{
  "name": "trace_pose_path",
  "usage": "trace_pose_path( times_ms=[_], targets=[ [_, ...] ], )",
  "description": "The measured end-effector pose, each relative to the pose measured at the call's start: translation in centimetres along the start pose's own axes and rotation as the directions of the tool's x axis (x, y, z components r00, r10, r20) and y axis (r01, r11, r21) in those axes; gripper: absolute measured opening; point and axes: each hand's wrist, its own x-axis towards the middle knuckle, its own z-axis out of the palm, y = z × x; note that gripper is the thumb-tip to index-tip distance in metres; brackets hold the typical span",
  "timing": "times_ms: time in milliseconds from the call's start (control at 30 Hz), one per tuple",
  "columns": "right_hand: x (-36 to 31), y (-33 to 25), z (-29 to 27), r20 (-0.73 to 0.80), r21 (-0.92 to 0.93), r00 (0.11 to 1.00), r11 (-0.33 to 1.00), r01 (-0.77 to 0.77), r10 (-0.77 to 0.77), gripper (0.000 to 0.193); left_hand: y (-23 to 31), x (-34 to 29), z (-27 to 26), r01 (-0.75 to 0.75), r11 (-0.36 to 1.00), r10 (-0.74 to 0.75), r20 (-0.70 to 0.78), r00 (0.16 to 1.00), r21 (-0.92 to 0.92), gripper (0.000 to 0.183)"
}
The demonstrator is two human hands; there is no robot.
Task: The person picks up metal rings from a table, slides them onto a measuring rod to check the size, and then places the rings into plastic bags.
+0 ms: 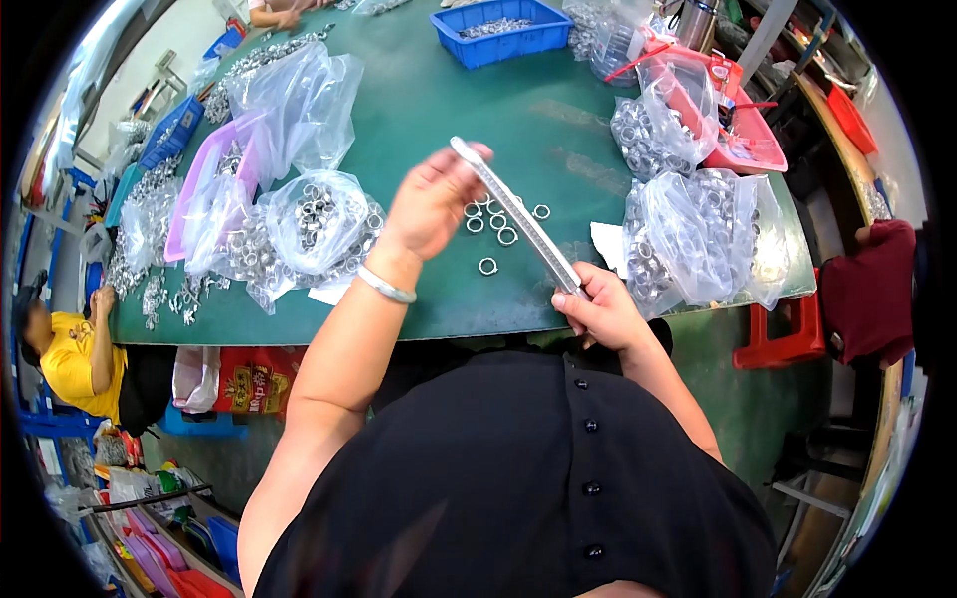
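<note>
A long, narrow silver bar (525, 227) with fine marks or ridges along its side slants across the front of my body, above the table edge. My right hand (606, 311) is closed round its lower end, thumb on top. At the upper end, my left hand (434, 199) has its fingers curled against the bar; they are slightly blurred and partly behind it. A bangle circles the left wrist. Beneath the bar, several small metal rings (507, 235) lie loose on the green table (419, 309). One ring (487, 266) sits apart, closer to me.
Bags of metal rings (688, 234) crowd the right side beside a pink basket (763, 149). On the left are an open bag of metal parts (319, 224) and a purple tray (189, 204). A blue bin (503, 38) stands far back. A person in yellow (80, 359) sits at left.
</note>
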Motion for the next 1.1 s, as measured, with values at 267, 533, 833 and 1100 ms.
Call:
trace_pose_path(
  times_ms=[267,533,833,1100],
  targets=[
    [0.2,0.5,-0.5,-0.049,0.221,0.998,0.974,0.04,-0.03,0.01,2.1,1.0,-2.4,0.145,0.987,-0.124,-0.239,0.963,0.073,0.023],
    [0.3,0.5,-0.6,-0.039,0.256,0.998,0.965,0.051,-0.043,0.011,-0.7,2.1,-2.7,0.112,0.072,-0.085,-0.105,0.991,0.991,0.027],
    [0.3,0.7,-0.5,-0.024,0.258,0.998,0.965,0.054,-0.049,0.012,-1.1,2.9,-2.9,0.128,0.157,-0.117,-0.111,0.987,0.979,0.022],
    [0.3,0.4,-0.5,-0.005,0.146,1.0,0.989,0.019,-0.019,0.012,2.2,3.3,-2.0,0.161,0.987,-0.156,-0.212,0.965,0.009,0.011]
  ],
)
